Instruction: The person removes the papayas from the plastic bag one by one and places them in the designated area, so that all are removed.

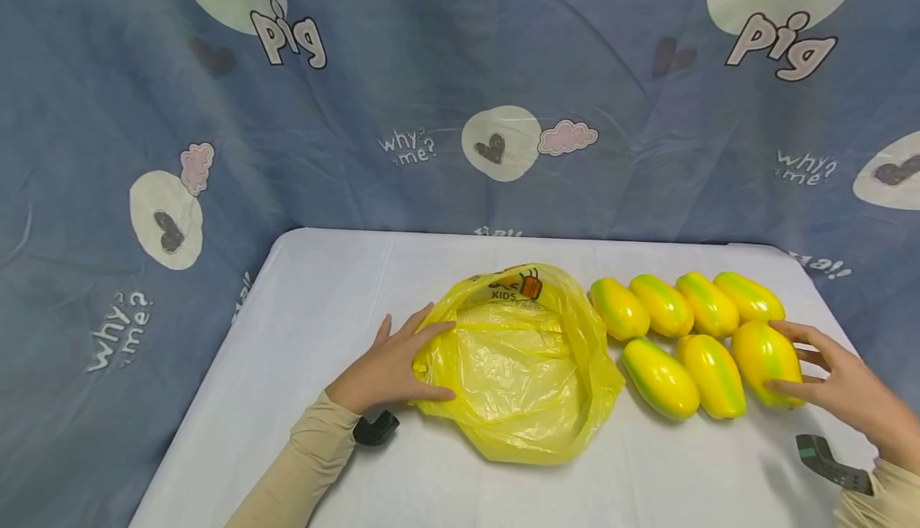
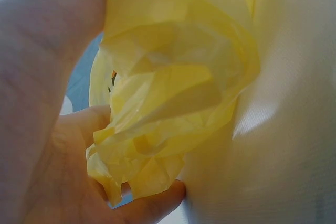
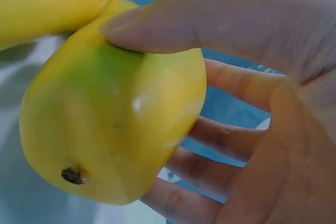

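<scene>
A yellow plastic bag (image 1: 517, 384) lies on the table with its wide mouth facing up and its inside showing. My left hand (image 1: 391, 364) holds its left rim, the index finger and thumb spread over the edge; crumpled plastic (image 2: 152, 145) fills the left wrist view beside the fingers. At the right, my right hand (image 1: 834, 384) grips a yellow papaya with a green stripe (image 1: 765, 360), thumb on one side and fingers on the other. Its dark stem end (image 3: 72, 176) faces the right wrist camera. Part of the left fingers is hidden by plastic.
Several more papayas (image 1: 661, 304) lie in two rows between the bag and my right hand. A white cloth covers the table (image 1: 323, 296). Behind it hangs a blue printed curtain (image 1: 446, 73). Dark wrist-camera mounts (image 1: 830, 464) sit at both wrists.
</scene>
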`<state>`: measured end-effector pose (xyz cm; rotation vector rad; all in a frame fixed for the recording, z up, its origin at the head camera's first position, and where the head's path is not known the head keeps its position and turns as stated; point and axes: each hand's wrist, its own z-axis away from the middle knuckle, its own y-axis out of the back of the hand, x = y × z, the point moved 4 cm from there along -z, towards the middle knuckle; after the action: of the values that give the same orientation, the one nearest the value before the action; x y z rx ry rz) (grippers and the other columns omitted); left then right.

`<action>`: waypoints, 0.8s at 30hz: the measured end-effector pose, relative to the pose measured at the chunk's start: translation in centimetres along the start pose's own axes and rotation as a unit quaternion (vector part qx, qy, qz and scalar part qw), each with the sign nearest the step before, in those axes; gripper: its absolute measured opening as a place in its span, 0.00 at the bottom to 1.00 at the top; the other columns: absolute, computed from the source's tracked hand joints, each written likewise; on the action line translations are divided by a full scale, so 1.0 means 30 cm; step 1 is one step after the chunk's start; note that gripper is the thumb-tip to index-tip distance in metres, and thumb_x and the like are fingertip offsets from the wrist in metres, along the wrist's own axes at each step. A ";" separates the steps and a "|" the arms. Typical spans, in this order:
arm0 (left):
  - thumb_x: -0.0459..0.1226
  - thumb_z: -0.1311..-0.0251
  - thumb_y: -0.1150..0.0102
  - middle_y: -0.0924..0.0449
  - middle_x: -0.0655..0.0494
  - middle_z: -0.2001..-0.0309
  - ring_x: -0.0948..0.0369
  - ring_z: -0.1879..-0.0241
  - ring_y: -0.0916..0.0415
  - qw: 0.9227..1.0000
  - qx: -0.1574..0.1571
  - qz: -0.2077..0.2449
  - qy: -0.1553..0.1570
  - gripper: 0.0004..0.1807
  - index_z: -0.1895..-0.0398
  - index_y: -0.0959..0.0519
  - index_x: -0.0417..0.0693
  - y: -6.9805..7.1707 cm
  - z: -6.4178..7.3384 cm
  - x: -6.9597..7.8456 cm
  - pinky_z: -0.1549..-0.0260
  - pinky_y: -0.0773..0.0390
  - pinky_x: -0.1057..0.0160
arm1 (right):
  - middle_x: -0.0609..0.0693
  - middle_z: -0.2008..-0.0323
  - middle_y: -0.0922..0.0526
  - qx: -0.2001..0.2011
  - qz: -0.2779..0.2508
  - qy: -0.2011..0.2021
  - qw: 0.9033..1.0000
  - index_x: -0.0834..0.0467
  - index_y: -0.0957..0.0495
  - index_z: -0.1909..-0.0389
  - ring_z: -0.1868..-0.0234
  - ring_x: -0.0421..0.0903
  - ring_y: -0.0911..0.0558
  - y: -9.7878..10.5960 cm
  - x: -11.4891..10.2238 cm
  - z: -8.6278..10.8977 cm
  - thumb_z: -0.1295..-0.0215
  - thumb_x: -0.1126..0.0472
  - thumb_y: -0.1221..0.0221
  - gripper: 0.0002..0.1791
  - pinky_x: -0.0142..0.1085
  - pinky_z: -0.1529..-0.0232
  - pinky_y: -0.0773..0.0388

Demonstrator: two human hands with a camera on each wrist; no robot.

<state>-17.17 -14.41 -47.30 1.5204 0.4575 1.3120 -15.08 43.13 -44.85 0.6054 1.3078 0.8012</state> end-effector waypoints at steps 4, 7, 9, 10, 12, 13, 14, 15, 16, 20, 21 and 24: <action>0.70 0.55 0.28 0.55 0.51 0.15 0.47 0.20 0.43 1.000 0.000 -0.001 0.001 0.57 0.21 0.38 0.67 0.000 0.001 0.001 0.21 0.68 0.30 | 0.82 0.32 0.46 -0.023 0.002 -0.015 1.000 0.73 0.50 0.25 0.40 0.84 0.38 -0.004 0.011 -0.005 0.38 0.61 0.28 0.50 0.74 0.49 0.24; 0.70 0.55 0.27 0.55 0.51 0.15 0.47 0.19 0.44 1.000 -0.003 0.000 0.003 0.57 0.20 0.38 0.67 -0.001 0.001 0.003 0.21 0.68 0.31 | 0.82 0.31 0.47 -0.043 0.001 -0.027 0.999 0.73 0.51 0.25 0.39 0.84 0.38 -0.012 0.024 -0.011 0.37 0.58 0.29 0.51 0.74 0.48 0.25; 0.69 0.55 0.27 0.55 0.52 0.15 0.48 0.19 0.45 1.000 -0.006 0.003 0.006 0.57 0.20 0.38 0.67 -0.001 0.002 0.005 0.21 0.69 0.31 | 0.82 0.30 0.48 -0.058 -0.001 -0.036 0.998 0.72 0.53 0.24 0.37 0.84 0.40 -0.018 0.034 -0.016 0.35 0.57 0.30 0.52 0.76 0.47 0.28; 0.69 0.55 0.27 0.56 0.52 0.15 0.48 0.19 0.45 1.000 -0.007 0.004 0.006 0.57 0.20 0.38 0.67 0.000 0.001 0.005 0.21 0.70 0.32 | 0.82 0.30 0.49 -0.062 -0.002 -0.040 0.997 0.72 0.53 0.24 0.37 0.84 0.40 -0.021 0.039 -0.018 0.35 0.56 0.30 0.52 0.77 0.47 0.29; 0.69 0.55 0.27 0.56 0.53 0.15 0.48 0.18 0.46 1.000 -0.009 0.005 0.006 0.57 0.20 0.38 0.67 0.000 -0.001 0.007 0.21 0.70 0.32 | 0.82 0.29 0.49 -0.067 -0.003 -0.044 0.997 0.72 0.54 0.24 0.36 0.84 0.41 -0.026 0.047 -0.021 0.35 0.54 0.30 0.53 0.78 0.48 0.30; 0.69 0.54 0.27 0.56 0.53 0.15 0.48 0.18 0.46 1.000 -0.010 0.005 0.006 0.57 0.20 0.38 0.67 0.000 -0.001 0.007 0.20 0.70 0.32 | 0.82 0.29 0.50 -0.068 -0.004 -0.044 0.997 0.72 0.54 0.23 0.36 0.84 0.41 -0.028 0.050 -0.023 0.35 0.54 0.30 0.53 0.78 0.48 0.30; 0.69 0.54 0.28 0.56 0.53 0.15 0.49 0.18 0.46 1.000 -0.010 0.005 0.006 0.57 0.20 0.39 0.67 0.000 -0.001 0.006 0.20 0.70 0.33 | 0.82 0.29 0.50 -0.067 -0.004 -0.045 0.997 0.71 0.54 0.23 0.36 0.84 0.41 -0.028 0.052 -0.023 0.35 0.54 0.30 0.54 0.78 0.48 0.31; 0.69 0.54 0.28 0.56 0.53 0.15 0.49 0.18 0.46 1.000 -0.010 0.005 0.006 0.57 0.20 0.39 0.67 0.000 -0.002 0.007 0.20 0.71 0.33 | 0.82 0.29 0.50 -0.067 -0.006 -0.045 0.997 0.71 0.54 0.23 0.36 0.84 0.41 -0.029 0.054 -0.023 0.36 0.54 0.30 0.54 0.78 0.48 0.31; 0.70 0.54 0.28 0.56 0.53 0.15 0.48 0.18 0.46 1.000 -0.009 0.005 0.005 0.57 0.20 0.39 0.67 0.001 -0.002 0.007 0.20 0.70 0.33 | 0.82 0.29 0.50 -0.066 -0.007 -0.044 0.997 0.72 0.55 0.23 0.36 0.84 0.41 -0.029 0.055 -0.024 0.36 0.54 0.30 0.54 0.79 0.48 0.31; 0.69 0.54 0.27 0.56 0.52 0.15 0.48 0.19 0.46 1.000 -0.007 0.007 0.001 0.57 0.20 0.38 0.66 0.003 -0.001 0.009 0.21 0.70 0.32 | 0.83 0.28 0.51 -0.067 -0.010 -0.045 0.997 0.71 0.56 0.23 0.36 0.85 0.41 -0.029 0.054 -0.024 0.35 0.53 0.30 0.55 0.79 0.48 0.32; 0.69 0.54 0.27 0.56 0.52 0.15 0.48 0.19 0.46 1.000 -0.006 0.007 0.000 0.57 0.20 0.38 0.66 0.004 -0.002 0.009 0.21 0.70 0.32 | 0.83 0.28 0.51 -0.067 -0.010 -0.046 0.997 0.71 0.56 0.22 0.35 0.85 0.42 -0.028 0.053 -0.025 0.35 0.52 0.30 0.55 0.80 0.48 0.32; 0.69 0.54 0.27 0.56 0.52 0.15 0.48 0.19 0.46 1.000 -0.006 0.005 0.000 0.57 0.20 0.38 0.66 0.004 -0.004 0.010 0.21 0.70 0.32 | 0.83 0.28 0.52 -0.071 -0.008 -0.052 0.996 0.70 0.58 0.21 0.35 0.85 0.43 -0.027 0.051 -0.026 0.33 0.50 0.32 0.55 0.81 0.47 0.34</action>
<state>-17.23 -14.15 -47.08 1.5148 0.4416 1.3203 -15.60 43.82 -46.51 0.5165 1.1484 0.8307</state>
